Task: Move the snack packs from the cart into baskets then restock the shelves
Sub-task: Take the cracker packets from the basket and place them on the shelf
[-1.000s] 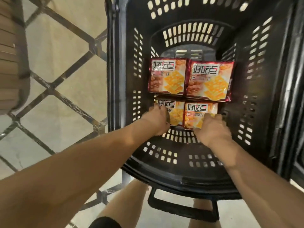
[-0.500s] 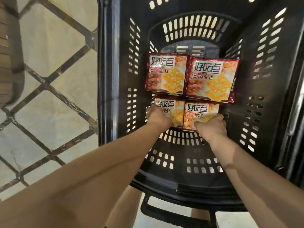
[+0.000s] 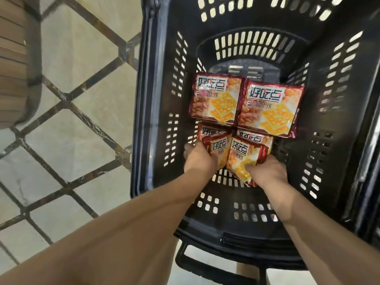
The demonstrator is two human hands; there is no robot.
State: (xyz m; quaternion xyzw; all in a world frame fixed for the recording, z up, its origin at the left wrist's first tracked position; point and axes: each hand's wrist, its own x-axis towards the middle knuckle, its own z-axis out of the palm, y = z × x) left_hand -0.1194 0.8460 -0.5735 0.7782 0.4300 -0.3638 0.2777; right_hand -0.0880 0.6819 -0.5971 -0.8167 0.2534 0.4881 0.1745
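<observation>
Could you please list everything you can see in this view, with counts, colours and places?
Black slotted plastic cart basket: one, black, right of view.
Far red-and-orange foil snack packs: two, flat, side by side at the basket's far end.
Tilted snack packs: two, red-and-orange, near end, one in each hand.
Lower snack packs: two, red-and-orange, partly hidden beneath the tilted ones.
Black bar handle: one, black, bottom edge.
Tiled floor: beige with dark diamond strips, left.
Brown slatted wooden object: one, brown, top left.
Left hand: one, grip on the left tilted pack.
Right hand: one, grip on the right tilted pack.
</observation>
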